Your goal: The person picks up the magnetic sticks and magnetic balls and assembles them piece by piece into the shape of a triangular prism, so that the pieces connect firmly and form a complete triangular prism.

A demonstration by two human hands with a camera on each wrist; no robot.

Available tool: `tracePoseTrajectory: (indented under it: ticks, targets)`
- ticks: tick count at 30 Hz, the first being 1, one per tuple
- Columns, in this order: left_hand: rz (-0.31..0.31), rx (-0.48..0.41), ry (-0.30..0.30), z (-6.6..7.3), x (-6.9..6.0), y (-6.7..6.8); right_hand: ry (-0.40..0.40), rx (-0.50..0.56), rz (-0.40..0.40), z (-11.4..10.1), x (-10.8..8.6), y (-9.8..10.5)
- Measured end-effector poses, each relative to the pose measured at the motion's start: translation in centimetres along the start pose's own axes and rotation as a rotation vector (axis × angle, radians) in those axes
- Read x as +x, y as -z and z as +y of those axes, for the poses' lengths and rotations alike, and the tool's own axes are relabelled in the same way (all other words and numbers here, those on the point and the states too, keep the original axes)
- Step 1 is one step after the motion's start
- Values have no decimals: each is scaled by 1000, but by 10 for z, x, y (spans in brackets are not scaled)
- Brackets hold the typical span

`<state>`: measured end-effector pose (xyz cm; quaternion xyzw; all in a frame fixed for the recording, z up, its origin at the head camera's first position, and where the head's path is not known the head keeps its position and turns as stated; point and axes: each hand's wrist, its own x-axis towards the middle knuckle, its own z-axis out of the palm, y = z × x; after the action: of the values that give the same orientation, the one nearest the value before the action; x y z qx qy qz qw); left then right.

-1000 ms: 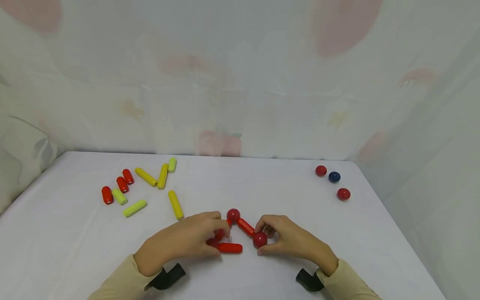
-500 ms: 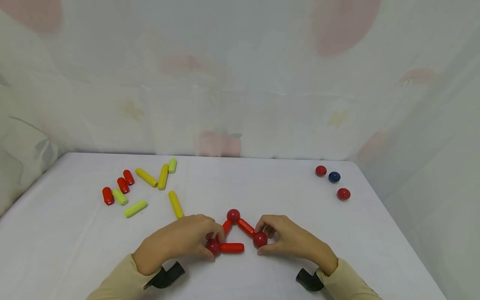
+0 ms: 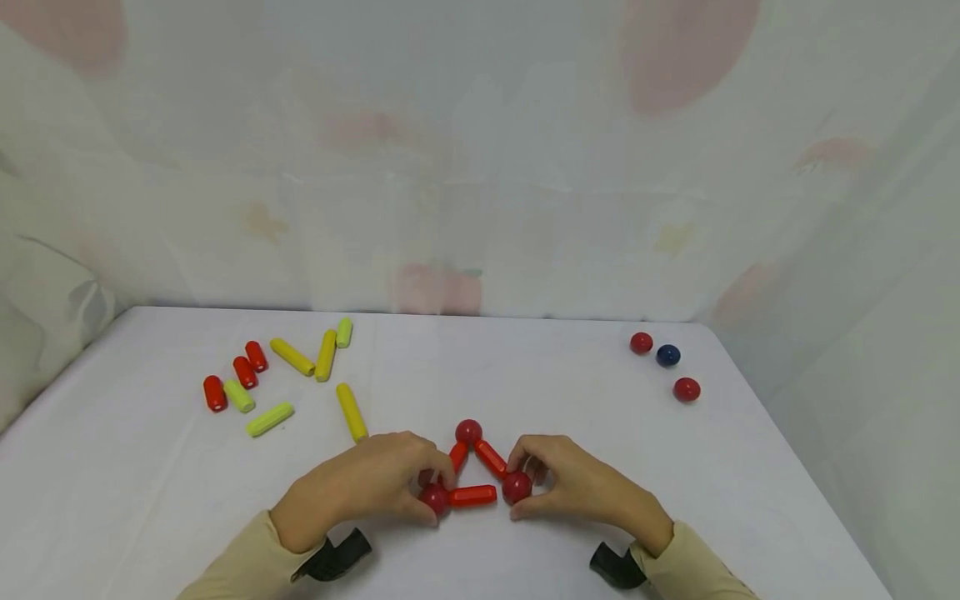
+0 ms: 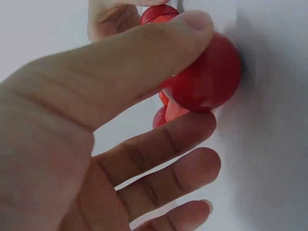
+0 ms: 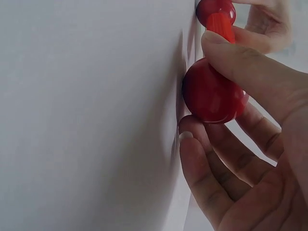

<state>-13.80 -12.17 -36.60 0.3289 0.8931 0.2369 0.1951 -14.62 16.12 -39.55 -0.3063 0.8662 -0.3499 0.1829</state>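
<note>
Three red balls and three red rods lie on the white table as a triangle. My left hand [image 3: 382, 479] pinches the near-left ball [image 4: 211, 72] between thumb and index finger. My right hand [image 3: 581, 479] pinches the near-right ball [image 5: 211, 91] between thumb and fingers. At the far corner sits the top ball [image 3: 468, 432], touched by neither hand. A right-side rod [image 3: 491, 459] runs from it to the near-right ball. The left-side rod [image 3: 458, 456] is partly hidden by my left fingers. The bottom rod [image 3: 472, 497] meets the near-left ball; a small gap separates it from the near-right ball.
Left on the table [image 3: 150, 500] lie several red rods [image 3: 214, 393], yellow rods [image 3: 351, 412] and lime-green rods [image 3: 270, 419]. At the far right are two red balls [image 3: 686, 389] and a dark blue ball [image 3: 668, 356]. A patterned cloth [image 3: 480, 167] hangs behind.
My left hand has shifted its grip onto the near-left ball, then moved it and the bottom rod rightward. My right hand and its ball have come slightly nearer, narrowing the gap.
</note>
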Motion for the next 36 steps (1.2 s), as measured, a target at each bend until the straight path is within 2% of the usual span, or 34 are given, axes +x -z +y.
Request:
tracePoseTrajectory:
  ticks: [5, 9, 18, 28, 32, 36]
  targets:
    - [6, -14, -43, 0, 2, -3, 12, 4, -3, -1, 1, -4]
    - [2, -22, -56, 0, 2, -3, 13, 1, -3, -2, 1, -6]
    - [14, -44, -29, 0, 1, -2, 8, 9, -26, -3, 0, -3]
    - [27, -47, -8, -6, 0, 0, 11, 16, -17, -2, -1, -4]
    - [39, -56, -14, -7, -2, 4, 8, 14, -15, -1, 0, -4]
    - [53, -53, 25, -9, -4, 11, 5, 26, -15, 0, 0, -5]
